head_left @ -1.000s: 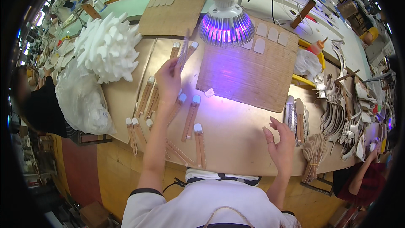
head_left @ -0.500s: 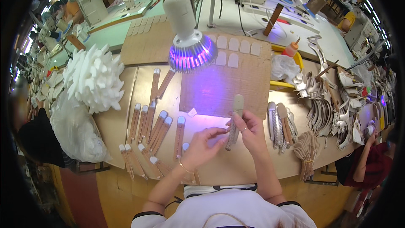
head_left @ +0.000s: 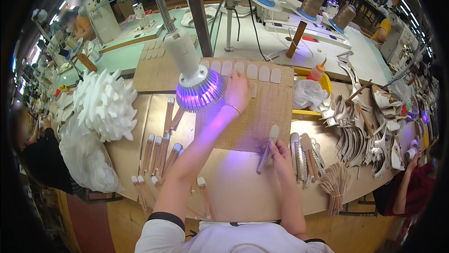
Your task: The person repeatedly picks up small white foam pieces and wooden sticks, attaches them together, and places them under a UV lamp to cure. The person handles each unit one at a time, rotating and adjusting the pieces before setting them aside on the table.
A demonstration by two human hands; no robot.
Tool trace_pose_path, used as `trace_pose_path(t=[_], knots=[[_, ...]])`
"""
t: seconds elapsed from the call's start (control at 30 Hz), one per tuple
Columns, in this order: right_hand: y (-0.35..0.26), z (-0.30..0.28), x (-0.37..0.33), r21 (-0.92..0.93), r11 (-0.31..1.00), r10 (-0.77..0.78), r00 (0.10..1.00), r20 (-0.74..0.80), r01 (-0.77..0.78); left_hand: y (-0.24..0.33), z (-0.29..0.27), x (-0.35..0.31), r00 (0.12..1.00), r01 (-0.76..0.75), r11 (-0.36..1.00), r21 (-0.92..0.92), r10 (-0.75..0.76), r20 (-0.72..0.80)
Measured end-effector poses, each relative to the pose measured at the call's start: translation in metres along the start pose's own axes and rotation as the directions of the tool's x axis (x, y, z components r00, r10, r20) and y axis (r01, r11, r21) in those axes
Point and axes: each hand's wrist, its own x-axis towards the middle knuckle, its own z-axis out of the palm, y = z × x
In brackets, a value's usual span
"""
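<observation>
My left hand (head_left: 238,91) reaches far forward onto a brown cardboard sheet (head_left: 262,117). Its fingers lie over a row of pale rounded pads (head_left: 255,71) along the sheet's far edge, and whether they grip one is hidden. My right hand (head_left: 282,154) is near the table's front and holds a narrow brown strip with a pale tip (head_left: 266,152), upright and slightly tilted, over the sheet's near edge. A lamp with a purple-glowing head (head_left: 200,91) hangs just left of my left wrist.
Several similar strips (head_left: 159,152) lie in rows at the left. A white foam pile (head_left: 105,105) and a plastic bag (head_left: 84,159) lie beyond them. Silvery strips (head_left: 301,157) and curved shoe pieces (head_left: 355,126) crowd the right. An orange bottle (head_left: 318,71) stands behind. Other people sit at both sides.
My left hand let go of the strip and stretched forward to the pad row. My right hand keeps the strip, lower and to the right. The view tilted up.
</observation>
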Motion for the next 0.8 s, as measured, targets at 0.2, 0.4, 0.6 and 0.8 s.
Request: trace_pose_path(t=[0.2, 0.4, 0.6, 0.8], knots=[[0.012, 0.009, 0.007, -0.122, 0.992, -0.028, 0.999, 0.024, 0.031, -0.007, -0.010, -0.014, 0.998, -0.015, 0.886, -0.463, 0.041, 0.045], [0.001, 0.014, 0.006, -0.078, 0.997, 0.007, 1.000, 0.006, -0.007, -0.026, -0.078, -0.086, 0.883, 0.408, 0.142, -0.902, -0.311, 0.351], [-0.034, 0.040, -0.008, -0.260, 0.962, 0.009, 0.943, 0.332, 0.083, -0.040, -0.119, -0.132, 0.812, 0.474, 0.002, -0.880, -0.388, 0.437], [-0.061, 0.081, -0.006, -0.475, 0.796, -0.061, 0.830, 0.554, 0.376, -0.025, -0.134, -0.144, 0.885, 0.368, 0.159, -0.916, -0.362, 0.293]])
